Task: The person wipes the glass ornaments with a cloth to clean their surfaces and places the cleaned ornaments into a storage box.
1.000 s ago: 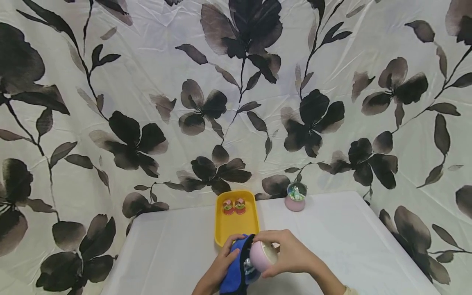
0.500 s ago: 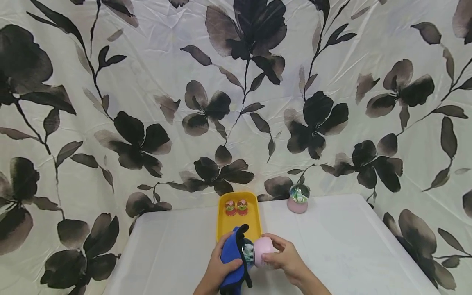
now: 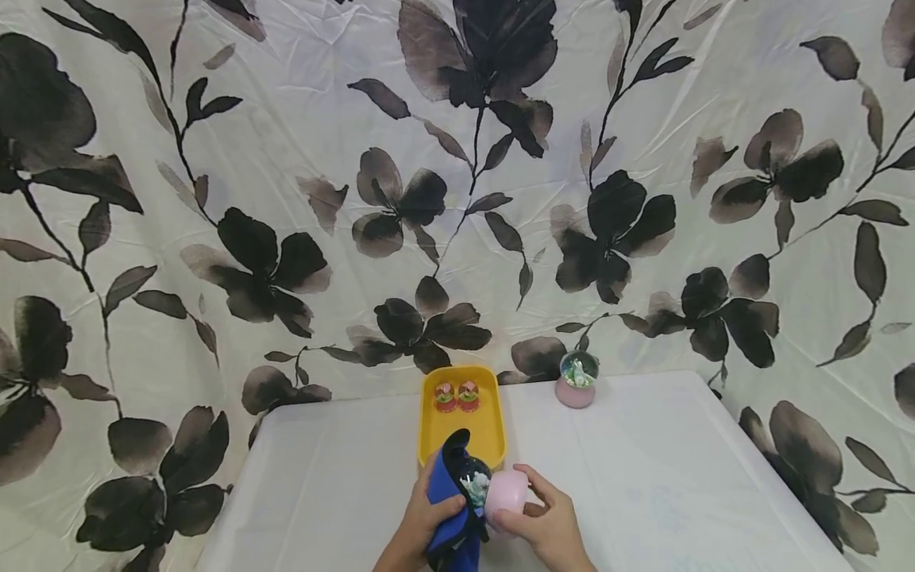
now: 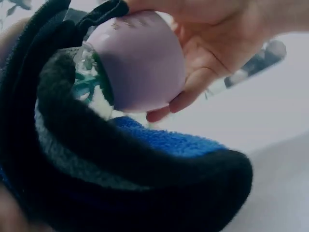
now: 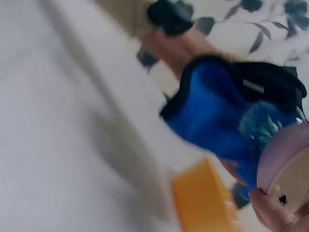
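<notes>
A snow globe (image 3: 506, 494) with a pink base lies tilted on its side between my hands, above the table. My left hand (image 3: 420, 512) grips a blue cloth (image 4: 178, 141) with black edging, wrapped partly around the clear dome. White and green figures show through the dome (image 3: 475, 480), though the cloth hides part of it. My right hand (image 3: 552, 518) holds the pink base with fingers and thumb. The base's pale underside shows in the right wrist view.
Behind my hands, a yellow tray (image 3: 443, 435) holds two small red ornaments (image 3: 445, 397). Another pink-based snow globe (image 3: 575, 388) stands upright at the back of the white table (image 3: 665, 469). A floral curtain (image 3: 286, 159) hangs behind.
The right hand has turned the globe's base, so its pale underside no longer faces the head camera. The blue cloth has shifted against the dome in the left hand.
</notes>
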Tool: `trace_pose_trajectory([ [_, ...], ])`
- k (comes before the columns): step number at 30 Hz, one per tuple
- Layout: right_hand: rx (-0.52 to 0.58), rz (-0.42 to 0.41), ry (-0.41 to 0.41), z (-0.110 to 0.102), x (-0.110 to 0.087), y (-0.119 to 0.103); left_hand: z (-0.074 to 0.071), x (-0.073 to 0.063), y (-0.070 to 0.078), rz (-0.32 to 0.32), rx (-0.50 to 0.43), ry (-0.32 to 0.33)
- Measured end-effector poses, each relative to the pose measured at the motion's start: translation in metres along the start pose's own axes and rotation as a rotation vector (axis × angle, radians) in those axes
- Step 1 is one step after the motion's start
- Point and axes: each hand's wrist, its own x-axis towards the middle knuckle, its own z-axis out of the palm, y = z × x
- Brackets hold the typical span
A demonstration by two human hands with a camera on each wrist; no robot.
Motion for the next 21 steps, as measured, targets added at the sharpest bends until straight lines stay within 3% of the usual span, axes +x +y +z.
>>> trace_pose_trajectory([
  [2, -0.124, -0.15, -0.026, -0.003, -0.002, -0.008, -0.002, 0.001, 0.003, 0.014, -0.077, -0.064],
  [4, -0.296, -0.381, -0.096, -0.007, -0.003, -0.013, -0.003, 0.001, 0.005, 0.016, -0.12, -0.121],
  [8, -0.709, -0.97, -0.216, -0.016, 0.004, -0.025, -0.005, 0.004, 0.011, -0.01, -0.042, -0.167],
  [10, -0.857, -1.201, -0.266, -0.02, 0.012, -0.031, -0.005, 0.006, 0.014, -0.031, 0.017, -0.172],
  [14, -1.015, -1.546, -0.334, -0.022, 0.033, -0.039, -0.007, 0.011, 0.019, -0.074, 0.085, -0.208],
  [18, -1.07, -1.904, -0.342, -0.023, 0.051, -0.037, -0.013, 0.012, 0.021, -0.112, 0.116, -0.277],
  [20, -1.058, -1.996, -0.379, -0.025, 0.057, -0.036, -0.015, 0.013, 0.022, -0.11, 0.134, -0.311],
  [21, -1.036, -1.987, -0.407, -0.027, 0.059, -0.035, -0.015, 0.014, 0.022, -0.106, 0.146, -0.319],
])
